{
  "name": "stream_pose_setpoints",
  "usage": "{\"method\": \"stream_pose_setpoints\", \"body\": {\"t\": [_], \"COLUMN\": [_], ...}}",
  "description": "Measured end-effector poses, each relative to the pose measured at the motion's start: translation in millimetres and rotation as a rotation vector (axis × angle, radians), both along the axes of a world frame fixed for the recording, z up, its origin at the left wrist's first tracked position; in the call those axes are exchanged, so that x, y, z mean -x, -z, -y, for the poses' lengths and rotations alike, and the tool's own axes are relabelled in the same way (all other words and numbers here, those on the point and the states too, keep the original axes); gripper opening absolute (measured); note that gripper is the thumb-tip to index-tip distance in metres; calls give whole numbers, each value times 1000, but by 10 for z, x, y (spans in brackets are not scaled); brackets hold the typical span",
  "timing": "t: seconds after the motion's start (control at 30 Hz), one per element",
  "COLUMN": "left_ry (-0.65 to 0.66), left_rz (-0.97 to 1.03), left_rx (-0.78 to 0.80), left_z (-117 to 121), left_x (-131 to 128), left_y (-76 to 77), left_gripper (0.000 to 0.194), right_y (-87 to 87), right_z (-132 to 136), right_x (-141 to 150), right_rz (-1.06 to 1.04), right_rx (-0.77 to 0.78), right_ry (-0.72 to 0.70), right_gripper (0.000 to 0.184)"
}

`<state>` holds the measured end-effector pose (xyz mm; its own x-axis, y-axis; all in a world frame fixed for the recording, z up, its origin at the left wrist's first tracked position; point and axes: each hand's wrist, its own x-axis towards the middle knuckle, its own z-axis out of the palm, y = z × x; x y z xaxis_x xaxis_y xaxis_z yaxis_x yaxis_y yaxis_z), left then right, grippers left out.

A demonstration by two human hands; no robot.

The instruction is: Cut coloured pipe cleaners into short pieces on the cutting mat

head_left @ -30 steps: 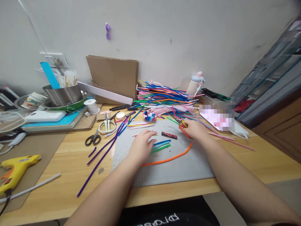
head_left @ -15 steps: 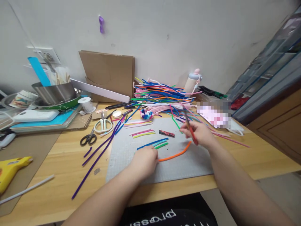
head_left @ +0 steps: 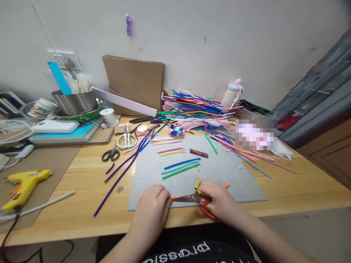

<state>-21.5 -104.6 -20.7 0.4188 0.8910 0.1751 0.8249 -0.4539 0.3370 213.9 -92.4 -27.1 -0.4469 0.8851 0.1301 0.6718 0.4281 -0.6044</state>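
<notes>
My left hand (head_left: 153, 202) is closed at the front of the grey cutting mat (head_left: 236, 179), its fingers holding down an orange pipe cleaner (head_left: 226, 186) that pokes out on both sides. My right hand (head_left: 218, 199) grips scissors (head_left: 189, 198) with red and yellow handles. Their blades point left and lie over the orange piece, with the tips by my left fingers. Whether the blades touch it I cannot tell. Farther up the mat lie short pipe cleaners: blue (head_left: 182, 163), light blue (head_left: 179, 168) and green (head_left: 181, 171).
A heap of pipe cleaners (head_left: 192, 104) lies at the back before the wall. Purple pipe cleaners (head_left: 117, 182), black scissors (head_left: 110, 154) and white scissors (head_left: 127, 140) are left of the mat. Farther left rests a yellow glue gun (head_left: 27, 184). A bottle (head_left: 230, 95) stands back right.
My right hand has brought the scissors down and left to the mat's front edge. My left hand has come nearer with the orange pipe cleaner, uncovering the green piece. The view has shifted left.
</notes>
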Motion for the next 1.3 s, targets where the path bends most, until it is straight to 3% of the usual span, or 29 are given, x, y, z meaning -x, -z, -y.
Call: {"method": "stream_pose_setpoints", "body": {"t": [0.13,0.27,0.53,0.93,1.3], "left_ry": [-81,-280,-381,-249,-413], "left_rz": [49,16,-62,56,8], "left_rx": [-318,-455,-443,-396,-396], "left_z": [315,569,707,736,777], "left_x": [220,366,487,457,395], "left_y": [227,383,496,603,574], "left_gripper": [24,36,43,53,45], "right_y": [20,23,77,86,110], "right_z": [29,71,104,105,112], "right_x": [52,132,247,84,29], "right_rz": [1,-1,20,55,115], "right_rx": [-33,-37,-32,-41,10], "right_ry": [-35,-68,-94,-114,-111], "right_gripper": [21,22,22,20,20]}}
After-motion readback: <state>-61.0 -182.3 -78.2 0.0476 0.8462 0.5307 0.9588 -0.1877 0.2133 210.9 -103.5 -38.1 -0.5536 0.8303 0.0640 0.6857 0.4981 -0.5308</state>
